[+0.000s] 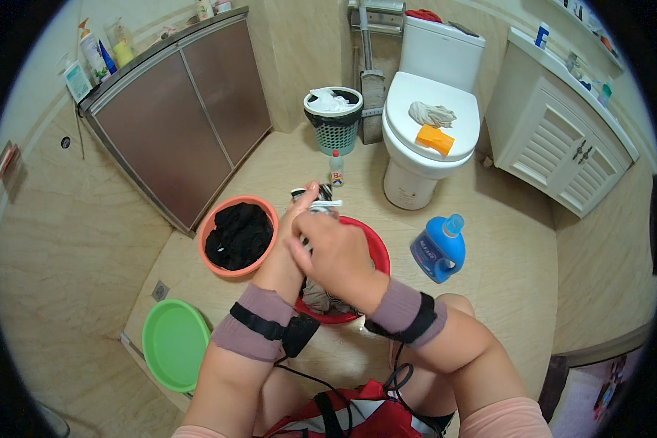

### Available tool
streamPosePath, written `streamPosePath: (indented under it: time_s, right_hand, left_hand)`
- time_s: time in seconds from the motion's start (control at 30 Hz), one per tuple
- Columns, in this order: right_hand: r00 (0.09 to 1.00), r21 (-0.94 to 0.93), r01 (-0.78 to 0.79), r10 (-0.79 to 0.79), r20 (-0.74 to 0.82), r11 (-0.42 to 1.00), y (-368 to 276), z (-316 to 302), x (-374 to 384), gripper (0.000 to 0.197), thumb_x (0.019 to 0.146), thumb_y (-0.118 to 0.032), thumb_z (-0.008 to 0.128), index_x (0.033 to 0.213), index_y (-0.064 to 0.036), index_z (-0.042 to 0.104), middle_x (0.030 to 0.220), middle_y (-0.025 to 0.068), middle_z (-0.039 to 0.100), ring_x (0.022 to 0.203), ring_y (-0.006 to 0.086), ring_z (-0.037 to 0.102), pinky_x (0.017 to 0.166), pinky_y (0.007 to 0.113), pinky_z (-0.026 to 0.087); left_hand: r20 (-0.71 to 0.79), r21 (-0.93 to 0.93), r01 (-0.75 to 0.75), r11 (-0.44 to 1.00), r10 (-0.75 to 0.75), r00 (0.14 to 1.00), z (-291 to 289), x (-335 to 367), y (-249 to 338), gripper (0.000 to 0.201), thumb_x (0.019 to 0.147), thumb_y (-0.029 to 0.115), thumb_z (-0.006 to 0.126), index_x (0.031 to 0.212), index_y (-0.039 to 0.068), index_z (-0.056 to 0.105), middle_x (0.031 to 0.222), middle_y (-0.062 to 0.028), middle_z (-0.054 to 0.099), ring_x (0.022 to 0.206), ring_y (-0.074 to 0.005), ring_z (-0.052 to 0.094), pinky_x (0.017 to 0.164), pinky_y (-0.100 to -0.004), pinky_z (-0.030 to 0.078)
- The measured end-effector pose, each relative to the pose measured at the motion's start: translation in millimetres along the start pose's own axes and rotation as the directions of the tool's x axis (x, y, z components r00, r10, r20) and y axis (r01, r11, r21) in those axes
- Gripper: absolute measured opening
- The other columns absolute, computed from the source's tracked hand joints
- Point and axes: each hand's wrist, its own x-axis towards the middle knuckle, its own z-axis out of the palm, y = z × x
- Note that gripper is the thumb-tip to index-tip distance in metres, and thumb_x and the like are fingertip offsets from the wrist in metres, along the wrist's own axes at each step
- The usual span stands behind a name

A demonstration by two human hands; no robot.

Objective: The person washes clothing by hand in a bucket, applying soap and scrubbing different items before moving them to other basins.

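Both my hands are together over a red basin [379,259] that has grey-brown cloth [320,298] in it. My left hand [304,212] is closed round a black-and-white striped item [324,191]; a white strip shows beside it, and I cannot tell its kind. Across my left wrist lies my right hand [337,252], its fingers curled in and their tips hidden. Whether it grips anything does not show. The two hands cover the far left part of the basin.
Left stand an orange basin [204,241] of black clothes and a green basin [175,344]. A blue detergent jug [439,248] is at right. Beyond are a small bottle [336,169], a bin [334,135], and a toilet [409,175] with cloth and an orange packet on its lid.
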Motion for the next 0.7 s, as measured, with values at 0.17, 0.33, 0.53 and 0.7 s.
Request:
streamPosePath:
  time_s: [0.17, 0.33, 0.53, 0.7]
  right_hand:
    - [0.943, -0.023, -0.330, 0.329, -0.054, 0.944, 64, -12, 39, 0.015, 0.082, -0.024, 0.063, 0.080, -0.0089, 0.062, 0.073, 0.0135, 0.063, 0.068, 0.0332, 0.063, 0.057, 0.040, 0.048]
    - [0.996, 0.023, -0.065, 0.066, -0.062, 0.998, 3, 0, 8, 0.016, 0.081, -0.022, 0.066, 0.079, -0.0077, 0.061, 0.072, 0.0150, 0.062, 0.068, 0.0346, 0.062, 0.057, 0.040, 0.047]
    - [0.951, -0.009, -0.232, 0.224, -0.212, 0.973, 63, -3, 33, 0.018, 0.084, -0.027, 0.061, 0.079, -0.0096, 0.061, 0.068, 0.0151, 0.061, 0.065, 0.0361, 0.061, 0.055, 0.045, 0.048]
    - [0.991, 0.083, -0.003, 0.013, -0.131, 0.997, 0, 8, 7, 0.017, 0.080, -0.025, 0.065, 0.081, -0.0100, 0.058, 0.072, 0.0150, 0.062, 0.066, 0.0356, 0.061, 0.058, 0.041, 0.048]
  left_hand:
    - [0.058, 0.019, 0.049, 0.999, -0.050, 0.997, 42, -17, -31, 0.037, 0.096, 0.047, 0.049, 0.107, 0.011, 0.052, 0.093, -0.0043, 0.062, 0.088, -0.0205, 0.062, 0.081, -0.0372, 0.050]
    - [0.105, -0.019, 0.077, 0.997, -0.074, 0.992, 12, -18, -8, 0.050, 0.092, 0.063, 0.042, 0.091, 0.014, 0.051, 0.080, -0.0027, 0.059, 0.074, -0.0195, 0.060, 0.069, -0.0355, 0.051]
    - [-0.045, -0.004, 0.039, 0.999, -0.039, 0.998, 50, -22, -22, 0.054, 0.094, 0.062, 0.036, 0.097, 0.012, 0.056, 0.086, -0.0058, 0.062, 0.084, -0.0233, 0.064, 0.081, -0.0405, 0.052]
    - [0.585, -0.098, 0.219, 0.971, -0.121, 0.802, -40, 8, 5, 0.054, 0.094, 0.062, 0.038, 0.101, 0.012, 0.058, 0.090, -0.0071, 0.064, 0.084, -0.0235, 0.064, 0.078, -0.0383, 0.052]
